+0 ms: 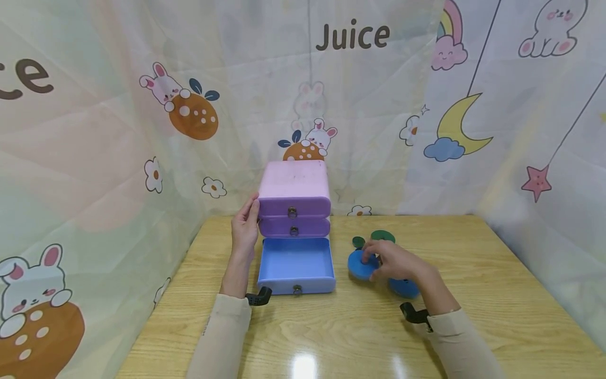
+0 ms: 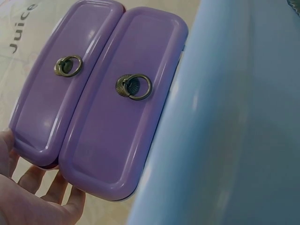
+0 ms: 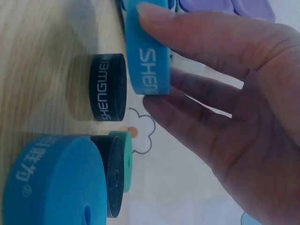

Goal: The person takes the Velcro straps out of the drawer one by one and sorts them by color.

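Note:
A small drawer cabinet (image 1: 294,179) has a pink top, two purple drawers (image 1: 294,227) pushed in, and a light-blue bottom drawer (image 1: 296,285) pulled out, its bare floor showing. My left hand (image 1: 245,226) rests against the cabinet's left side, thumb near the front corner of the top drawer. In the left wrist view its fingertips (image 2: 75,199) touch the side of the purple drawers. To the right of the blue drawer, my right hand (image 1: 393,260) pinches a blue roll of strap tape (image 3: 149,65) between thumb and fingers, the roll lettered in white.
Near the right hand are another blue roll (image 1: 404,288), a green roll (image 1: 383,236) and a small dark roll (image 3: 108,87). The right wrist view adds a larger dark roll (image 3: 112,176). A printed curtain (image 1: 246,105) hangs behind the wooden table (image 1: 303,326).

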`<state>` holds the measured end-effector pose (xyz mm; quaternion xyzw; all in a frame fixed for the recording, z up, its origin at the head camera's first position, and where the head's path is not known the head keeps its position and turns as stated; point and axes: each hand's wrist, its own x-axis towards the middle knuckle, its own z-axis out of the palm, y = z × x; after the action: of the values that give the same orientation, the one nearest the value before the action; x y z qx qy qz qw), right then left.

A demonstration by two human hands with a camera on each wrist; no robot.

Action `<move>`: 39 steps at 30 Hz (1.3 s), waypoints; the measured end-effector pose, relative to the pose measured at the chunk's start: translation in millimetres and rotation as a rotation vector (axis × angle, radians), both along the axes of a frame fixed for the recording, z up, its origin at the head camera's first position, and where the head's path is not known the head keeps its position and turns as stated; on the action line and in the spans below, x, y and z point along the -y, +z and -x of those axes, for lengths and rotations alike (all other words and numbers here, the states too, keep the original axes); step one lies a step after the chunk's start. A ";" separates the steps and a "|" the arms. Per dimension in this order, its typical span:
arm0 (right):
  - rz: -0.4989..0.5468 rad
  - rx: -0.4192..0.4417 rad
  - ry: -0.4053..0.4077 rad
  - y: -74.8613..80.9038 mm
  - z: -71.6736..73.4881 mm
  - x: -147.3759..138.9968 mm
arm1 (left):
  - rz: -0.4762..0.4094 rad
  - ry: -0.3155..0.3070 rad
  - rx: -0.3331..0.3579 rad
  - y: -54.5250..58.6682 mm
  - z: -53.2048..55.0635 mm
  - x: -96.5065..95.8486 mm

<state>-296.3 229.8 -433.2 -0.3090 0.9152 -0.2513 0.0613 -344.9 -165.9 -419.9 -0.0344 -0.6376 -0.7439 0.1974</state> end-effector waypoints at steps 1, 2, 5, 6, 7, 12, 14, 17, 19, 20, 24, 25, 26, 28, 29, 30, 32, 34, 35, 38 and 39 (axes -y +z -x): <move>0.008 0.023 0.002 0.3 -0.6 -1.4 | -0.003 -0.001 0.000 0.1 0.0 0.0; 0.013 0.040 0.010 0.6 -1.1 -2.8 | -0.001 -0.003 -0.002 0.1 -0.1 0.1; 0.024 0.089 0.022 0.9 -3.0 -5.7 | -0.004 -0.007 0.000 -0.3 -0.4 0.3; 0.022 0.096 0.031 1.1 -3.4 -6.3 | -0.004 -0.008 0.001 -0.5 -0.5 0.3; 0.019 0.106 0.032 1.2 -3.8 -6.9 | -0.003 -0.008 0.001 -0.7 -0.6 0.3; -0.015 0.126 0.037 1.9 -4.3 -9.5 | -0.001 -0.010 0.002 -0.8 -0.9 0.5; -0.023 0.140 0.033 2.3 -4.1 -10.2 | -0.002 -0.012 0.000 -0.5 -1.1 0.5; -0.042 0.163 0.028 2.7 -3.9 -10.6 | -0.006 -0.012 -0.003 -0.1 -1.1 0.5; -0.062 0.175 0.016 2.5 -4.0 -10.3 | -0.006 -0.011 -0.005 0.1 -1.1 0.4; -0.072 0.180 0.010 2.2 -4.1 -10.0 | -0.006 -0.010 -0.005 0.2 -1.1 0.5; -0.098 0.195 -0.020 0.8 -4.9 -8.9 | -0.004 -0.010 0.001 0.6 -0.5 0.6; -0.105 0.198 -0.026 0.2 -5.0 -8.7 | -0.003 -0.010 0.002 0.6 -0.3 0.6; -0.110 0.201 -0.030 -0.5 -4.9 -8.7 | -0.004 -0.011 0.005 0.7 -0.3 0.6; -0.121 0.205 -0.036 -2.1 -4.6 -8.5 | -0.004 -0.012 0.009 0.7 -0.3 0.7; -0.125 0.208 -0.039 -2.7 -4.4 -8.4 | -0.005 -0.013 0.010 0.7 -0.3 0.8; -0.128 0.210 -0.042 -3.5 -4.1 -8.3 | -0.006 -0.014 0.010 0.7 -0.4 0.9; -0.135 0.211 -0.046 -4.7 -3.4 -8.2 | -0.008 -0.015 0.009 0.6 -0.4 1.0; -0.141 0.211 -0.052 -5.1 -3.0 -8.1 | -0.009 -0.016 0.007 0.6 -0.7 1.0; -0.145 0.210 -0.053 -5.2 -2.8 -8.2 | -0.009 -0.016 0.005 0.7 -0.9 1.1; -0.152 0.214 -0.059 -4.6 -3.2 -8.0 | -0.010 -0.014 0.003 1.1 -1.5 0.8; -0.157 0.212 -0.057 -4.1 -3.5 -8.1 | -0.010 -0.013 0.003 1.2 -1.7 0.7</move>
<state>-292.8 237.9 -437.3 -0.2491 0.9288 -0.2119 0.1743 -343.1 -166.6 -418.6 -0.0368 -0.6340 -0.7483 0.1918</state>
